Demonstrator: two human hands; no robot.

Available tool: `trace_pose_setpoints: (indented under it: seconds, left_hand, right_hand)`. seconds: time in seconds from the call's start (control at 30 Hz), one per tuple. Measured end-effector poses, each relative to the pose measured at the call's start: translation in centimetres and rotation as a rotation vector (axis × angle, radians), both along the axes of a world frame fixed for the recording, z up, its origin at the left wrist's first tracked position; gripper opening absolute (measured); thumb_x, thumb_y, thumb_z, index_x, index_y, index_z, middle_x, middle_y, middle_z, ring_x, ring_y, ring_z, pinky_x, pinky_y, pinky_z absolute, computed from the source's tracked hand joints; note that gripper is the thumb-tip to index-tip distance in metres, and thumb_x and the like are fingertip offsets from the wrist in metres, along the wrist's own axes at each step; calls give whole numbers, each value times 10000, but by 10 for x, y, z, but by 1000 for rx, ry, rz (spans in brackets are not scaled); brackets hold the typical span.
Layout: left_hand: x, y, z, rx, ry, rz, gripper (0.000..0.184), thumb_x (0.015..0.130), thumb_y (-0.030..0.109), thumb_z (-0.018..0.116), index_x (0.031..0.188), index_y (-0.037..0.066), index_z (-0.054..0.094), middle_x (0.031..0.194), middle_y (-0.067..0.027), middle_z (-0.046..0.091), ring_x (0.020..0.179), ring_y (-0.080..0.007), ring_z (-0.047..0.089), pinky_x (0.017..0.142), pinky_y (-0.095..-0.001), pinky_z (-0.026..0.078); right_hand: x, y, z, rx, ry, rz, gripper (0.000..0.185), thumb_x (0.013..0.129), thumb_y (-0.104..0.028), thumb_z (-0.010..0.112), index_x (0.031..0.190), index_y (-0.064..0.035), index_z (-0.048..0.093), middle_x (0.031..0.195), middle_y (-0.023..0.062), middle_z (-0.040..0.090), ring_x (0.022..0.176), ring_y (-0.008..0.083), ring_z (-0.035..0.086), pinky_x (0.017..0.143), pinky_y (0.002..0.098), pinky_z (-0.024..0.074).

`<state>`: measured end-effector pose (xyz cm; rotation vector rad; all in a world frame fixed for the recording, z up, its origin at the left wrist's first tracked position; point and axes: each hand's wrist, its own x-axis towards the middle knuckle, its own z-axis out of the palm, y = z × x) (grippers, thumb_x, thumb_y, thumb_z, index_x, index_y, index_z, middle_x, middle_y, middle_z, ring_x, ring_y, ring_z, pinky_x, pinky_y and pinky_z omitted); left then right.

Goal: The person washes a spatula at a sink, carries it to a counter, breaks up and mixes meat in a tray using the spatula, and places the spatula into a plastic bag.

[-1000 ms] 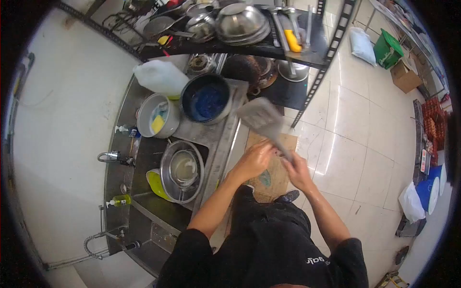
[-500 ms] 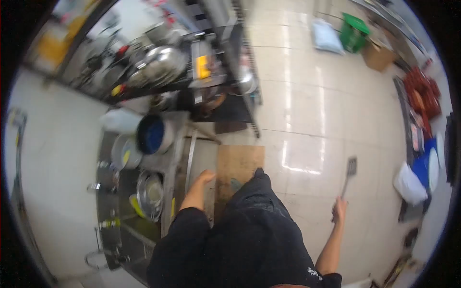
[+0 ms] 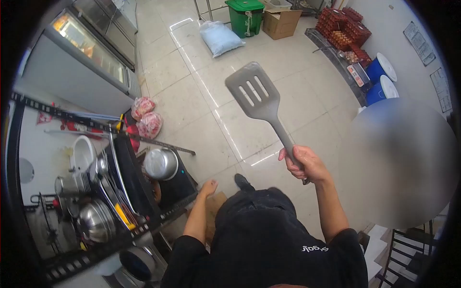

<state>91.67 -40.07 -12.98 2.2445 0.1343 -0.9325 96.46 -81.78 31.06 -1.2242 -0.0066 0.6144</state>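
Two blue buckets (image 3: 382,90), apparently lidded, flank the scale (image 3: 358,76).

A green lidded plastic bin (image 3: 246,19) stands on the pale tiled floor (image 3: 192,93) beside an open brown cardboard box (image 3: 280,25), with a pale blue, filled plastic bag (image 3: 220,39) lying just in front. Farther right, stacks of reddish-brown egg trays (image 3: 331,23) rise near a red-and-white digital scale (image 3: 357,77) and two round blue buckets with white lids (image 3: 375,91). Printed white sheets (image 3: 418,42) hang on the wall above. On the left is a grey, glass-fronted refrigerator (image 3: 90,45); two clear bags with pink-and-white contents (image 3: 149,126) lie on the floor near it. A black perforated metal rack (image 3: 165,213) bears shiny steel bowls (image 3: 96,222), a yellow-handled utensil (image 3: 125,217) and, lower down, a round silver-coloured pot (image 3: 161,163).
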Motion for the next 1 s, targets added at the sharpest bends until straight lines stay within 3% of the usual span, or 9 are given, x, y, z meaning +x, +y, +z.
trace_pose_setpoints:
  seconds: [0.23, 0.4, 0.5, 0.57, 0.63, 0.77, 0.8, 0.9, 1.0]
  left_hand:
    - [309, -48, 163, -226, -243, 113, 339, 945, 328, 583, 1103, 34, 641, 943, -190, 689, 885, -265, 671, 790, -364, 511]
    - [418, 16, 124, -116, -187, 251, 402, 957, 366, 554, 1108, 2, 631, 940, -195, 690, 927, -235, 679, 794, -353, 510]
    - [414, 99, 33, 180, -218, 235, 429, 966, 362, 478, 1086, -18, 638, 878, -181, 693, 788, -258, 692, 772, -384, 525]
    - [413, 110, 72, 131, 110, 502, 409, 964, 342, 451, 1007, -5, 663, 773, -160, 679, 682, -254, 673, 693, -393, 533]
    - [404, 107, 101, 176, -20, 629, 400, 961, 321, 426, 894, 8, 666, 698, -143, 656, 614, -235, 649, 602, -381, 522]
    - [389, 149, 29, 110, 27, 529, 499, 998, 341, 346, 793, 3, 650, 618, -144, 631, 568, -269, 641, 605, -396, 534]
    - [382, 160, -12, 555, -383, 87, 551, 1019, 353, 312, 795, -4, 666, 630, -153, 645, 587, -341, 649, 663, -448, 549]
    - [476, 159, 22, 414, 278, 167, 467, 973, 282, 377, 870, -31, 708, 917, -242, 695, 965, -390, 676, 924, -469, 495]
    - [589, 210, -10, 496, 113, 339, 407, 897, 289, 482, 900, -50, 706, 955, -261, 686, 964, -429, 662, 899, -483, 502]
  right_hand:
    - [176, 5, 21, -30, -148, 91, 577, 1023, -498, 414, 1094, 44, 597, 596, -34, 385, 436, 34, 284, 378, 223, 205]
    - [332, -5, 20, -18, -341, 270, 575, 1005, -470, 479, 1046, 75, 658, 618, 11, 482, 449, 70, 372, 413, 252, 298]
    - [444, -7, 24, 13, -625, 387, 449, 971, -344, 582, 1053, 86, 681, 781, 115, 647, 588, 185, 568, 551, 304, 444]
    - [526, 1, 35, 50, -743, 531, 351, 947, -227, 627, 1125, 71, 673, 963, 172, 722, 756, 261, 686, 691, 326, 521]
    - [601, 22, 34, 74, -729, 554, 341, 922, -216, 654, 1117, 63, 677, 978, 177, 721, 800, 283, 691, 710, 316, 516]
    - [752, 93, 34, -227, -727, 470, 228, 890, -166, 670, 1018, 22, 691, 844, 140, 678, 751, 224, 655, 671, 337, 483]
    - [797, 117, 19, -394, -749, 413, 198, 887, -162, 669, 990, 6, 691, 794, 130, 653, 725, 208, 637, 649, 345, 467]
    - [923, 178, -98, -786, -763, 254, 280, 922, -281, 624, 969, -6, 653, 820, 176, 646, 732, 328, 621, 660, 439, 448]
    - [1004, 165, -287, -1289, -463, 322, 461, 933, -460, 560, 1052, -25, 658, 963, 227, 679, 937, 414, 641, 816, 487, 503]
